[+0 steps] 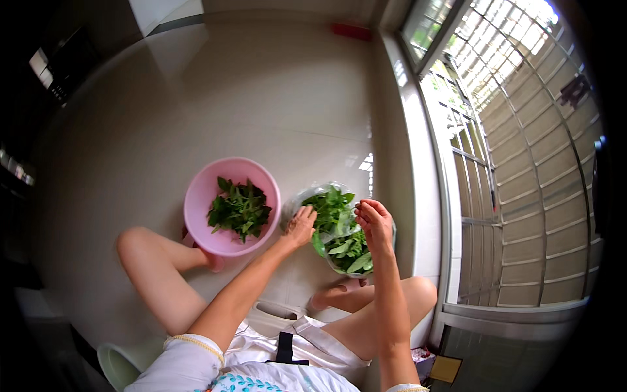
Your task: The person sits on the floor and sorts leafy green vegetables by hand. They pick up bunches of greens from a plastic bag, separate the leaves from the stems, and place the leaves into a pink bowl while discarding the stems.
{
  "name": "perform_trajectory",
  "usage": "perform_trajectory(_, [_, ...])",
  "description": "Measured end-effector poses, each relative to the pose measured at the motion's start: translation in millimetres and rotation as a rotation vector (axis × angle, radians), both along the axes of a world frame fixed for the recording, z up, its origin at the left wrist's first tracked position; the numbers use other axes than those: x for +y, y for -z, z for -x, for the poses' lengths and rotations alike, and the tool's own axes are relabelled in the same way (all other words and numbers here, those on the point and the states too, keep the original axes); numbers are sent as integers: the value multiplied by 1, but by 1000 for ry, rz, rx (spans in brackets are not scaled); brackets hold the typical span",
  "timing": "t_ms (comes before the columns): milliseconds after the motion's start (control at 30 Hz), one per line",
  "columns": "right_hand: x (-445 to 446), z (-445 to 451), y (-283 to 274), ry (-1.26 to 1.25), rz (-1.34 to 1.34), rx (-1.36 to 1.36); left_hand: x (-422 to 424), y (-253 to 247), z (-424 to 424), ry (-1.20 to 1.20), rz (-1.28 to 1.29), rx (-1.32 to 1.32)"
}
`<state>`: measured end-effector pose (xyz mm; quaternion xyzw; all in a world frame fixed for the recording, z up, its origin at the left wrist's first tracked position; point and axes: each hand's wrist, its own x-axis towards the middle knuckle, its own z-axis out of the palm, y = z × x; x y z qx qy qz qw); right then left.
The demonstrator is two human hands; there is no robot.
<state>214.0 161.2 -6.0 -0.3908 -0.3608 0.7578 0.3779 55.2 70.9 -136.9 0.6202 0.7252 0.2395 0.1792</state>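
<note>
My left hand (301,226) rests at the left rim of a clear plastic bag (327,188), its fingertips against the leafy greens (330,203). Whether it grips leaf or plastic is unclear. Over the bag's right side, my right hand (374,218) is raised with thumb and fingertips pinched together. A tiny dark bit seems to show at those fingertips, too small to identify. More green leaves (350,255) fill the nearer part of the plastic. Left of the bag stands a pink plastic basin (196,215) with a pile of loose leafy stems (240,208) in it.
A pale plastic stool (279,309) is under me, between my bent legs. On the right a low ledge (399,142) runs below a barred window (519,171). A pale green bucket (115,365) stands at lower left. Glossy tiles (274,93) cover the floor.
</note>
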Motion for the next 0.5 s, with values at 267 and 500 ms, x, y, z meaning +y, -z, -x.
perform_trajectory(267, [-51, 96, 11, -203, -256, -51, -117, 12, -12, -189, -101, -99])
perform_trajectory(500, [-17, 106, 57, -448, -415, -508, -130, 22, 3, -304, -112, -284])
